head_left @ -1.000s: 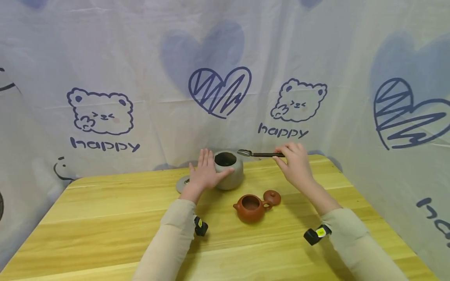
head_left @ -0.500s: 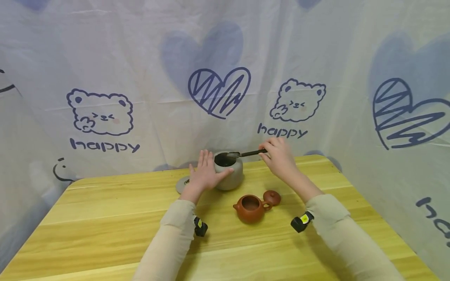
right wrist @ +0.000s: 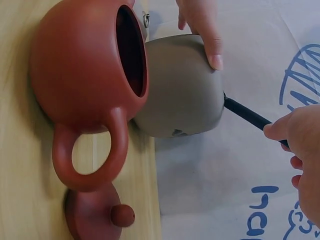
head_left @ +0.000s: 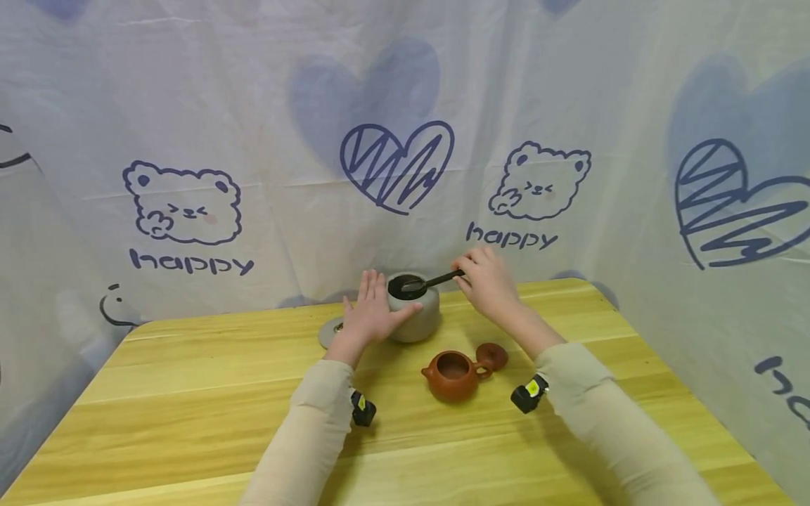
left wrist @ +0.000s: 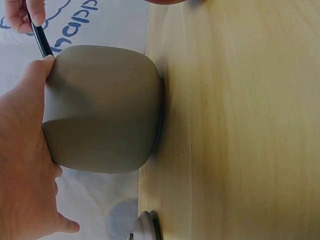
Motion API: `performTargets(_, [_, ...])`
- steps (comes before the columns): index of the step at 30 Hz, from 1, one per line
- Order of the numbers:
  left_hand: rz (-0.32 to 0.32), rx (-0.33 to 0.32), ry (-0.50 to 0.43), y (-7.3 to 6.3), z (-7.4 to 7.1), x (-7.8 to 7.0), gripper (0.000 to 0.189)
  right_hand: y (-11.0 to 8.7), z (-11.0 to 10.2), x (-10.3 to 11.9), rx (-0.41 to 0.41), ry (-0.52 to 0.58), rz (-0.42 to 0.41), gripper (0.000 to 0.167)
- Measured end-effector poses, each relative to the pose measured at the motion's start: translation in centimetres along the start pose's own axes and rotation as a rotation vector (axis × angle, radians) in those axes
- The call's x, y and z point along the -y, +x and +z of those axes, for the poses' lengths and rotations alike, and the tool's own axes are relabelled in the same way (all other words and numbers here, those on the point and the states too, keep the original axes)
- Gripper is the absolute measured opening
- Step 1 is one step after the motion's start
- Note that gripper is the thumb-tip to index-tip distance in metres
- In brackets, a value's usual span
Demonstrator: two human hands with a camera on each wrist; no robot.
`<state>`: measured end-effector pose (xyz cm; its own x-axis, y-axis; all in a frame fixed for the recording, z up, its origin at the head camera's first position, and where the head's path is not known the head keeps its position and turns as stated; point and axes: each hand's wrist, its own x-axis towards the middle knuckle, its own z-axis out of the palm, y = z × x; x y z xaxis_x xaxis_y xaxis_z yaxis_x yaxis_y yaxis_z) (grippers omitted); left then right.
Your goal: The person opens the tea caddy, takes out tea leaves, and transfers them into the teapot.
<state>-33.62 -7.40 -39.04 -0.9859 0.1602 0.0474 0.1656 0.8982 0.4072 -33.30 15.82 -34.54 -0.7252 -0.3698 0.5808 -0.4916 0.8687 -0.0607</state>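
Observation:
A round grey jar [head_left: 419,325] stands uncovered at the back of the table, its mouth dark inside. Against its near left side rests my left hand [head_left: 369,318], fingers straight and spread, the thumb across the front just below the rim. My right hand [head_left: 490,287] pinches the dark handle of a small scoop [head_left: 443,279]. The scoop's metal head dips into the jar's mouth, tilted down to the left. In the right wrist view, only the handle [right wrist: 248,114] shows beyond the rim; the jar hides the head.
A reddish-brown teapot [head_left: 451,388] without its lid sits in front of the jar, spout to the left. Its lid [head_left: 492,356] lies by the handle. The jar's flat grey lid [head_left: 328,332] is left of the jar. A printed curtain [head_left: 285,211] hangs behind the table.
My right hand has moved left with the scoop, whose head went from beside the jar's rim to over its mouth, then down into it. The left hand stays on the jar.

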Motion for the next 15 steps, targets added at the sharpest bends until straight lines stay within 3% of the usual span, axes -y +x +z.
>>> performTargets(15, [0.0,-0.002,-0.012,-0.1,0.1,0.0,0.112,1.0,1.9,1.0,-0.046,-0.014,-0.06,0.01])
